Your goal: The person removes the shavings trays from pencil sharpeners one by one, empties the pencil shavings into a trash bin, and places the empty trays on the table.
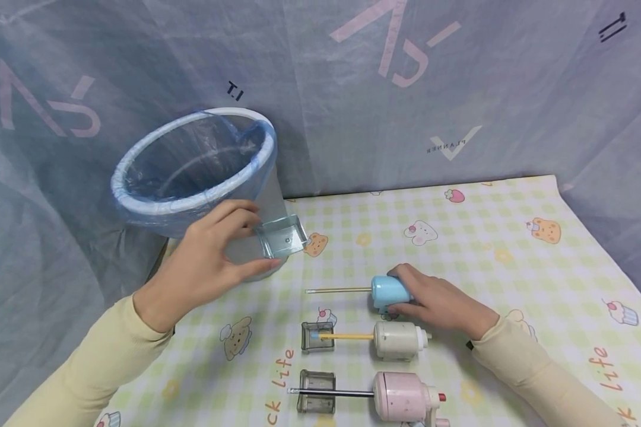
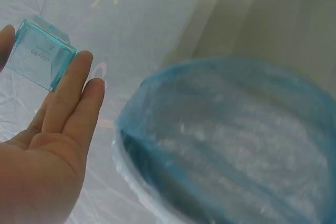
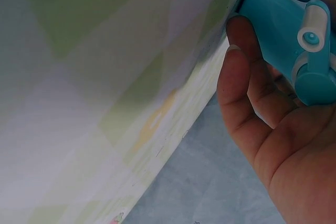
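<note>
My left hand [image 1: 205, 258] pinches a clear blue-green shavings drawer [image 1: 284, 237] between thumb and fingers, beside the bin. In the left wrist view the drawer [image 2: 42, 53] appears tilted at the fingertips. My right hand [image 1: 432, 299] grips a blue crank pencil sharpener [image 1: 389, 292] on the tablecloth. A pencil [image 1: 336, 290] sticks out of its left side. The right wrist view shows the sharpener's crank handle [image 3: 314, 32] near the palm, with the fingers around the blue body [image 3: 278, 30].
A bin [image 1: 269, 154] lined with a blue plastic bag stands at the back left. Nearer the front are a grey-white sharpener [image 1: 397, 341] and a pink one [image 1: 400, 396], each holding a pencil. Grey drawers [image 1: 317, 404] lie left of them. A grey cloth [image 1: 352, 136] hangs behind.
</note>
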Available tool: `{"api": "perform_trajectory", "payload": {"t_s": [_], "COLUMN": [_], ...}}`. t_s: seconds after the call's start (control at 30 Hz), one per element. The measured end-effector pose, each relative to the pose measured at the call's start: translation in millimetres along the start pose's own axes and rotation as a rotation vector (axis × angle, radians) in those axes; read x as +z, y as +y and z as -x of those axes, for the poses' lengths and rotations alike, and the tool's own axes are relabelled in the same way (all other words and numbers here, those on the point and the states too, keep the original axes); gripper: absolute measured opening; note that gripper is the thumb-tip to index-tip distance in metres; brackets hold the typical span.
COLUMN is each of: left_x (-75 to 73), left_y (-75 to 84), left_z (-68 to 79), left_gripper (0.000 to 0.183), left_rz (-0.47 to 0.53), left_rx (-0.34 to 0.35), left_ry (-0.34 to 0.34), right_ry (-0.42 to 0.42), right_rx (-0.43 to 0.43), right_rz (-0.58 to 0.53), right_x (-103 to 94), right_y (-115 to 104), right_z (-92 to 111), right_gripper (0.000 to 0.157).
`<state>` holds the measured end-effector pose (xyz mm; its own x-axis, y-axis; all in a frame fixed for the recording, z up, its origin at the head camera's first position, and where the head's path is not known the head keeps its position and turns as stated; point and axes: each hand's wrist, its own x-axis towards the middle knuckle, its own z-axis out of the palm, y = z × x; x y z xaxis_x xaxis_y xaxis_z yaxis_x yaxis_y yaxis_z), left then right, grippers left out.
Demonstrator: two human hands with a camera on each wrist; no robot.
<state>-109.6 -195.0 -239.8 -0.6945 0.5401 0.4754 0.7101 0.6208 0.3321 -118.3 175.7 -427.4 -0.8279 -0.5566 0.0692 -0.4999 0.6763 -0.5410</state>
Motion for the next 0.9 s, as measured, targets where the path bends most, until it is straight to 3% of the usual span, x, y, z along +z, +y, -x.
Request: {"api": "perform_trajectory", "payload": {"t_s": [0.9], "left_x": [67.8], "left_y": [-49.5], "left_z": [21.3], "left_gripper": [0.048], "left_rz": [0.137], "left_rx": [-0.172], "left_ry": [-0.108], "right_ry": [0.001], "right_rx": [0.0], "right_rz": [0.013], "right_x": [0.9], "right_y": [-1], "right_z": [0], "right_gripper": [0.051]}}
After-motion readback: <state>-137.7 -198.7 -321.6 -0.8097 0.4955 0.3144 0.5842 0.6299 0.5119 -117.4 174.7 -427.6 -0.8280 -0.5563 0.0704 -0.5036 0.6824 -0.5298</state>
